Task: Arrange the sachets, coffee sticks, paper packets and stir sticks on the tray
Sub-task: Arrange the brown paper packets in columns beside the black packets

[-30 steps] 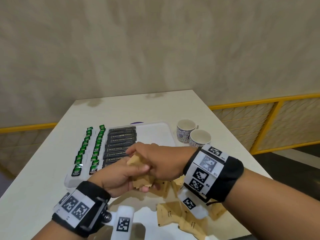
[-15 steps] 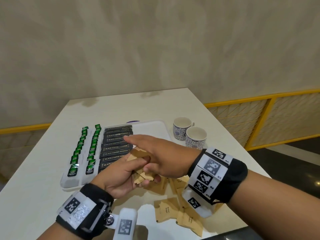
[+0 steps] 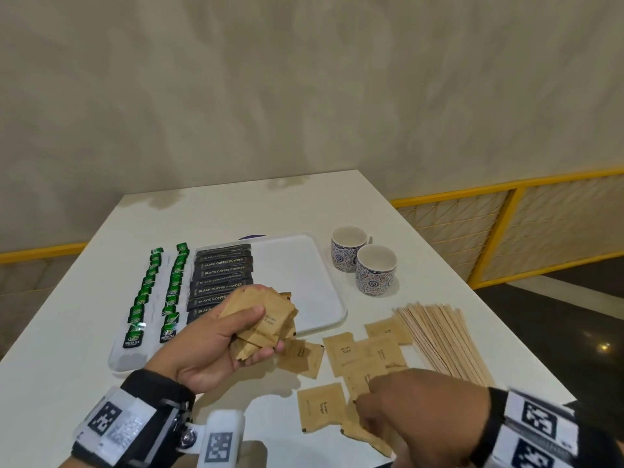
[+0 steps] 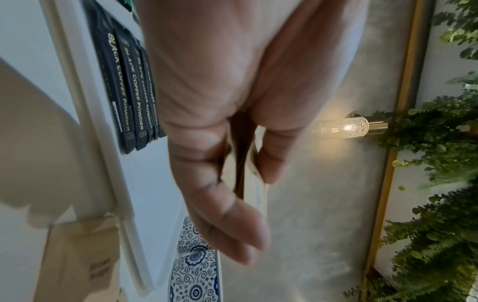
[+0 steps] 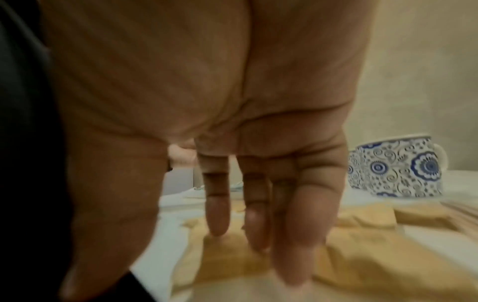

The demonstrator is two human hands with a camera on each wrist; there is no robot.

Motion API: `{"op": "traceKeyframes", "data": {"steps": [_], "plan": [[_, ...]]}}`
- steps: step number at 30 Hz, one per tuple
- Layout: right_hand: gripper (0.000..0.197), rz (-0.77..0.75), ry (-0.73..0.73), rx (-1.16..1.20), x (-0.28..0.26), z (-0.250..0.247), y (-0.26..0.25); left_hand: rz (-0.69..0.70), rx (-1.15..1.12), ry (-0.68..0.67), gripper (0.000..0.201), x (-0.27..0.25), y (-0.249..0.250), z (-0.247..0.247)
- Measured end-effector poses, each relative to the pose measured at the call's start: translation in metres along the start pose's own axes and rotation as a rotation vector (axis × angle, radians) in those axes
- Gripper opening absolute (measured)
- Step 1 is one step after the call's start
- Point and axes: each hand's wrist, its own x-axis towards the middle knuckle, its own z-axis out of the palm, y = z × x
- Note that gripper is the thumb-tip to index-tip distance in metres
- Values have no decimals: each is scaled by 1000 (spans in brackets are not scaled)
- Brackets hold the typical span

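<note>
My left hand (image 3: 265,332) grips a bunch of brown sugar paper packets (image 3: 266,310) above the near edge of the white tray (image 3: 324,298); the left wrist view shows the packets (image 4: 249,169) pinched between thumb and fingers. My right hand (image 3: 368,407) is low at the front right, its straight fingers (image 5: 256,214) reaching down onto loose brown packets (image 3: 344,349) on the table. Black coffee sticks (image 3: 223,275) lie in a row on the tray's left part. Green tea sachets (image 3: 172,292) lie in two rows left of them. Wooden stir sticks (image 3: 442,339) lie on the table to the right.
Two blue-patterned cups (image 3: 374,270) stand right of the tray, behind the stir sticks. The tray's right half is bare. The table's (image 3: 236,211) front edge runs just under my right wrist. A yellow-framed railing (image 3: 506,190) stands beyond the table's right side.
My right hand has left the bunch in my left hand and dropped to the loose packets at the front right. My left hand keeps the bunch.
</note>
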Motion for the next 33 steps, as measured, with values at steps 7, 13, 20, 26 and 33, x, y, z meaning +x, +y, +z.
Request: {"op": "traceKeyframes", "data": {"steps": [7,13,20,26,33], "plan": [[17,67,136,-152,17,15,-12,-15,0,94,35,8,-7,2],[15,69,141,-265,29,8,-17,-7,-3,150,38,7,-7,2],[21,-40,574,1,39,-61,4,88,-86,291,33,-1,0,-3],[15,-289,1305,300,83,-97,16,172,-195,327,25,-20,12,-8],[4,-499,1398,345,115,-82,8,245,-234,328,30,-36,23,-13]]}}
